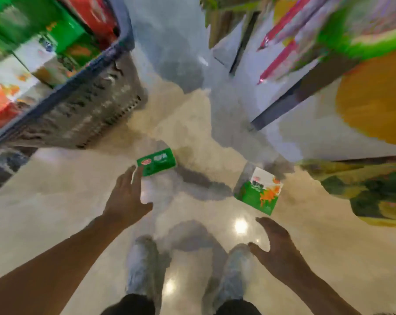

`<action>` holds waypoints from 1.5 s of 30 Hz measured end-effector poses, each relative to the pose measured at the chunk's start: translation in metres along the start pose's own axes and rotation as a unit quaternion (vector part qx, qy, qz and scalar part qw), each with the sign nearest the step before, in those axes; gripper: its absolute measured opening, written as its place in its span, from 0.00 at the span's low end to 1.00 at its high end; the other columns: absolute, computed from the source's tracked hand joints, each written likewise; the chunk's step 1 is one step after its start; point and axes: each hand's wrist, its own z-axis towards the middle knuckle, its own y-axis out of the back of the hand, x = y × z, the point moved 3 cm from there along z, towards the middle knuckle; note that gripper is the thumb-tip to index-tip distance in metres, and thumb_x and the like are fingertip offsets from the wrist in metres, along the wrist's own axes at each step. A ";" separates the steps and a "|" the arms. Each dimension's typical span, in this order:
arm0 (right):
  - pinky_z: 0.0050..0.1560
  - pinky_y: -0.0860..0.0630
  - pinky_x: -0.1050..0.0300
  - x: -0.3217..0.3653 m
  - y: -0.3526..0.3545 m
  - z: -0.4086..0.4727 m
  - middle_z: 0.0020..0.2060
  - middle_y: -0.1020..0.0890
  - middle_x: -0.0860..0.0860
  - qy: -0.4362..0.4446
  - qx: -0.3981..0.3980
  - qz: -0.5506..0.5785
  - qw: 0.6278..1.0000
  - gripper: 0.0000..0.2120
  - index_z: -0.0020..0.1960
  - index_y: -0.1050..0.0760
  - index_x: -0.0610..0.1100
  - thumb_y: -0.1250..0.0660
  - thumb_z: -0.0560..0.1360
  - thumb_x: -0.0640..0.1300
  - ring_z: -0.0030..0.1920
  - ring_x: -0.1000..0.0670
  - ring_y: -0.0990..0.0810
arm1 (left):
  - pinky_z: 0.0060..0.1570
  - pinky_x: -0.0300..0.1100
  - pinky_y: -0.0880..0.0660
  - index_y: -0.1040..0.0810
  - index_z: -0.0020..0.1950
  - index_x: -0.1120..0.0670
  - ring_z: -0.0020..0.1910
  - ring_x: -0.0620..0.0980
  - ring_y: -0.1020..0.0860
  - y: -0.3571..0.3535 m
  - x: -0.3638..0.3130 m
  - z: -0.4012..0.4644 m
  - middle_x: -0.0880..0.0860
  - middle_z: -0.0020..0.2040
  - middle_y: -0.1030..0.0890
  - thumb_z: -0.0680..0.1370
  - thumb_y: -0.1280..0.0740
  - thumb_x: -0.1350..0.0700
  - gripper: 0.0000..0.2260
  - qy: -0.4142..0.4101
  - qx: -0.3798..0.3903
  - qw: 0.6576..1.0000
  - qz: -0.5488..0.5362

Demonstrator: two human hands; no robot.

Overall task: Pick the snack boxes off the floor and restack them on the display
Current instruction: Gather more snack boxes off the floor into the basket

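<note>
Two snack boxes lie on the shiny floor. A green box (pixel 156 162) rests ahead at centre; my left hand (pixel 127 196) reaches toward it with straight fingers, fingertips at its near left corner. A green, white and orange box (pixel 259 190) lies to the right. My right hand (pixel 275 244) hovers just below that box, fingers spread, holding nothing. The display (pixel 83 110) at upper left is a grey slatted bin with a blue rim, filled with several green, white and red boxes.
A shelf unit (pixel 283 103) with pink and green packs stands at upper right. A yellow and green patterned bag (pixel 365 189) and an orange round thing (pixel 374 108) sit at the right. My two grey shoes (pixel 142 264) stand near the bottom centre.
</note>
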 end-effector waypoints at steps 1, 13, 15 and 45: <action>0.69 0.47 0.67 -0.005 -0.016 0.022 0.74 0.31 0.51 0.003 0.006 0.002 1.000 0.34 0.76 0.34 0.47 0.26 0.74 0.51 0.74 0.49 0.35 | 0.72 0.54 0.39 0.48 0.81 0.59 0.76 0.64 0.42 -0.016 0.012 0.025 0.61 0.79 0.44 0.68 0.21 0.55 0.50 0.014 -0.017 1.000 -0.021; 0.70 0.34 0.51 -0.043 -0.079 0.089 0.72 0.30 0.53 -0.077 0.024 0.048 0.996 0.29 0.75 0.33 0.50 0.29 0.76 0.51 0.72 0.49 0.34 | 0.34 0.38 0.32 0.34 0.58 0.56 0.45 0.52 0.26 -0.076 0.016 0.099 0.49 0.47 0.24 0.68 0.19 0.55 0.28 0.100 -0.146 0.949 -0.262; 0.71 0.33 0.50 -0.049 -0.073 0.084 0.72 0.30 0.53 -0.106 0.031 0.070 0.991 0.31 0.76 0.34 0.50 0.29 0.76 0.52 0.72 0.49 0.33 | 0.31 0.27 0.32 0.33 0.56 0.54 0.43 0.49 0.25 -0.075 -0.006 0.076 0.44 0.43 0.24 0.68 0.20 0.53 0.26 0.106 -0.156 0.935 -0.300; 0.63 0.27 0.45 0.016 -0.045 0.182 0.63 0.28 0.43 -0.220 -0.174 0.123 0.952 0.45 0.69 0.33 0.40 0.19 0.61 0.59 0.65 0.40 0.29 | 0.36 0.23 0.30 0.25 0.57 0.48 0.41 0.29 0.23 -0.081 -0.023 0.029 0.39 0.45 0.20 0.64 0.17 0.51 0.26 0.111 -0.113 0.907 -0.391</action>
